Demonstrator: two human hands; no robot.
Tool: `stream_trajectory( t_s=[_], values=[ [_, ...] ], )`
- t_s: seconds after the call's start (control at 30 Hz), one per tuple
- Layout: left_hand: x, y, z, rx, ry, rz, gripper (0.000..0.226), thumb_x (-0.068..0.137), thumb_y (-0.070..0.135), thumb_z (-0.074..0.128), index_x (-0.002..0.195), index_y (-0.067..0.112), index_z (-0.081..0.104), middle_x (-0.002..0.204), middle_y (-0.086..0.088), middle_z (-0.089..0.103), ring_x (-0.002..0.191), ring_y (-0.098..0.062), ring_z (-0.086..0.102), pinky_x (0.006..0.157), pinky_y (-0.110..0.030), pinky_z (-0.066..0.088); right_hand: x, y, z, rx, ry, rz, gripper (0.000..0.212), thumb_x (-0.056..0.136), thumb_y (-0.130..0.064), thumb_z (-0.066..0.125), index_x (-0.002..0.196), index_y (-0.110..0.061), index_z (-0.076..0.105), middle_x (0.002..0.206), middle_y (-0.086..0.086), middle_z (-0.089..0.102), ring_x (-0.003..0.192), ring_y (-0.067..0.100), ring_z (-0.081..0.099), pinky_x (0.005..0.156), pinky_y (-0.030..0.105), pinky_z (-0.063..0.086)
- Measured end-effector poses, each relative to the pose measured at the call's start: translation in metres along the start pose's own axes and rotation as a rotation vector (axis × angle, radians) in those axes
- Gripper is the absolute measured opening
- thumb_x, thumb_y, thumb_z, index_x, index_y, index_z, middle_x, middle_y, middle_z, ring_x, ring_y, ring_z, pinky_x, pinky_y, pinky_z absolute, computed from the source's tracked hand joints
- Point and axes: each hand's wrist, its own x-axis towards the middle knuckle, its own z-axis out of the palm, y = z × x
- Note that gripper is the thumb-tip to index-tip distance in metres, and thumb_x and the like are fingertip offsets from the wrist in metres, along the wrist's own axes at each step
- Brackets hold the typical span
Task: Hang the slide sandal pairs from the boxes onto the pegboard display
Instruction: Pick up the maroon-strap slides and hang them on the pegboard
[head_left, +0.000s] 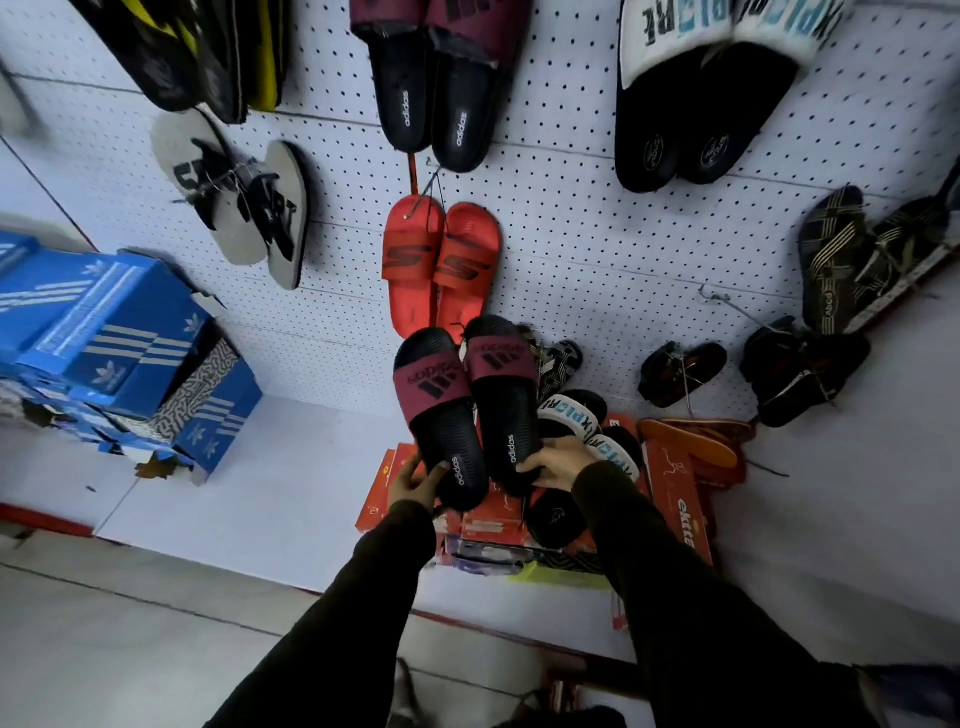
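Note:
I hold a pair of black slide sandals with maroon straps by their heels, toes pointing up at the white pegboard. My left hand grips the left sandal's heel. My right hand grips the right sandal's heel. The pair is raised just below a red pair that hangs on the board. Beneath my hands lie red-orange shoe boxes with a white-strapped black pair on top.
More pairs hang on the pegboard: maroon-black above, white-strapped upper right, grey flip-flops left, striped sandals right. Dark small pairs sit low on the right. Blue shoe boxes are stacked left on the white ledge.

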Motion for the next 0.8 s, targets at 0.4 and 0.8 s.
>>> stream_trajectory(
  t_s=[0.4, 0.8],
  values=[
    [-0.030, 0.136, 0.009, 0.016, -0.202, 0.467, 0.052, 0.088, 0.013, 0.066, 0.137, 0.019, 0.050, 0.114, -0.009, 0.061, 0.095, -0.024, 0.061, 0.060, -0.029, 0.056, -0.078, -0.098, 0.034, 0.241, 0.114, -0.489, 0.048, 0.072, 0.017, 0.071, 0.117, 0.002, 0.065, 0.117, 0.020, 0.072, 0.107, 0.031, 0.070, 0.071, 0.024, 0.059],
    [-0.077, 0.316, 0.021, -0.033, -0.293, 0.854, 0.051, 0.090, 0.012, 0.062, 0.139, 0.011, 0.047, 0.112, -0.012, 0.056, 0.101, -0.024, 0.058, 0.079, -0.044, 0.055, -0.150, -0.232, 0.077, 0.423, 0.076, -0.874, 0.055, 0.075, 0.022, 0.066, 0.128, 0.013, 0.055, 0.124, 0.030, 0.066, 0.107, 0.038, 0.068, 0.075, 0.032, 0.062]
  ],
)
